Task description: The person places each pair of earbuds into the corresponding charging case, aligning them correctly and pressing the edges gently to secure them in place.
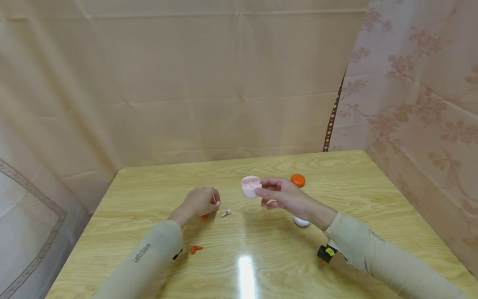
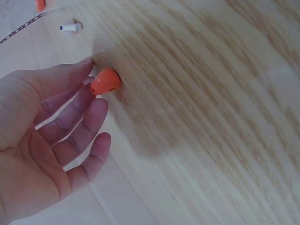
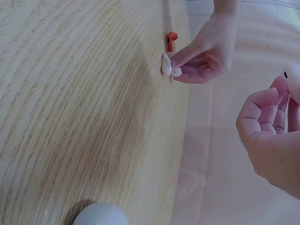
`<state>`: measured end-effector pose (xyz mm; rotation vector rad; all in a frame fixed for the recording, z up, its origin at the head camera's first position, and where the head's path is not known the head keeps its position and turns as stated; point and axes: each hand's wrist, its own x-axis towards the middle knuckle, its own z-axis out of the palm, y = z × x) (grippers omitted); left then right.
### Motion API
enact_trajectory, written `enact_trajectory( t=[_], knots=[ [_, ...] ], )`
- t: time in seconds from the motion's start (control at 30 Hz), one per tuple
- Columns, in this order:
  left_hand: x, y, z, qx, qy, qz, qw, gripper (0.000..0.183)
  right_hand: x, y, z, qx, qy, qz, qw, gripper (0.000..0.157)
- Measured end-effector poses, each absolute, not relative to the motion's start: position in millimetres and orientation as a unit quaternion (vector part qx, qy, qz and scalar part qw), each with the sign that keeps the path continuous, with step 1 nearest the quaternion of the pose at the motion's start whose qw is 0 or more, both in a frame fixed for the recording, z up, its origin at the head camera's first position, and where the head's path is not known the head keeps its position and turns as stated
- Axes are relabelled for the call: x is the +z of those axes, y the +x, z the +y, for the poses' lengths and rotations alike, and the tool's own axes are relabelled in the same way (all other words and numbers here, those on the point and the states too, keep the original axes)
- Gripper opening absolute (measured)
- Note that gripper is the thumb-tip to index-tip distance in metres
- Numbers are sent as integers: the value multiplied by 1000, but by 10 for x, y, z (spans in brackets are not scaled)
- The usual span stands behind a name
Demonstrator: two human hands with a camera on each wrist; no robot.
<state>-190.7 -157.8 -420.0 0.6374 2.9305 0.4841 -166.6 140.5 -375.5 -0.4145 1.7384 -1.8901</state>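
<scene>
Above grainy wood (image 1: 336, 187): rounded pink case (image 1: 250, 186).

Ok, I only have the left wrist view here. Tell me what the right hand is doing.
Observer: The right hand holds an open pink case above the table.
Operator: Now tell me what lies near that wrist.
Observer: A white case lies on the table just below it.
Operator: Give me the left hand's grip.
Observer: The right wrist view shows the left hand pinching a pale earbud at its fingertips.
</scene>
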Motion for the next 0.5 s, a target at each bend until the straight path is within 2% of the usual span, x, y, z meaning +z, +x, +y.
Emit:
enact_trajectory(
  t=[0.5],
  knots=[
    [-4096, -1874, -1509, 198, 212, 956, 44, 5, -3749, -1659, 1395, -702, -154, 641, 270, 40]
  ],
)
